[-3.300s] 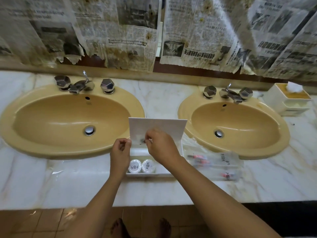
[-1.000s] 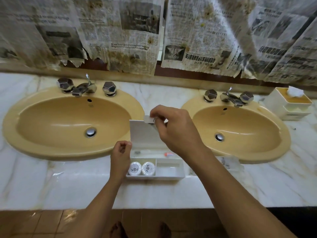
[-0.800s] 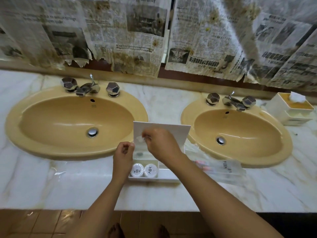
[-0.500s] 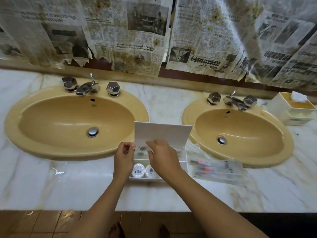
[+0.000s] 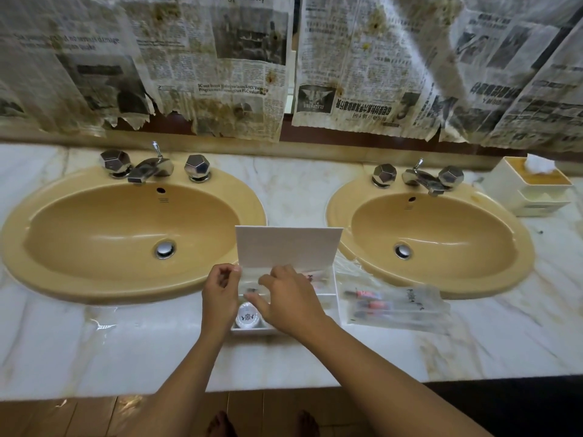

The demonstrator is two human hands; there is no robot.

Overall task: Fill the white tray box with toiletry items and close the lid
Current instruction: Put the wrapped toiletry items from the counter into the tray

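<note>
Marble is running all along the counter (image 5: pixel 79 348), and the white tray box (image 5: pixel 334 299) is sitting on it at the front, between the two yellow sinks. Its lid (image 5: pixel 288 246) is standing up at the back, so the inside is staying free for things to go in. One round white cap (image 5: pixel 248 316) is showing in the front part of the box.

A small clear packet (image 5: pixel 252 279) is hanging over the box. The left hand (image 5: pixel 220 293) is pinching its left end, and the right hand (image 5: pixel 285 302) is curling its fingers on the other end, likely so the packet goes in flat. I cannot tell what is inside it.

Just to the right of the box, more clear packets (image 5: pixel 397 305) with red bits are lying on the counter, probably waiting their turn. Far off at the right, a tissue box (image 5: pixel 536 187) is sitting by the wall. Old newspapers (image 5: pixel 220 64) are hanging above the taps.
</note>
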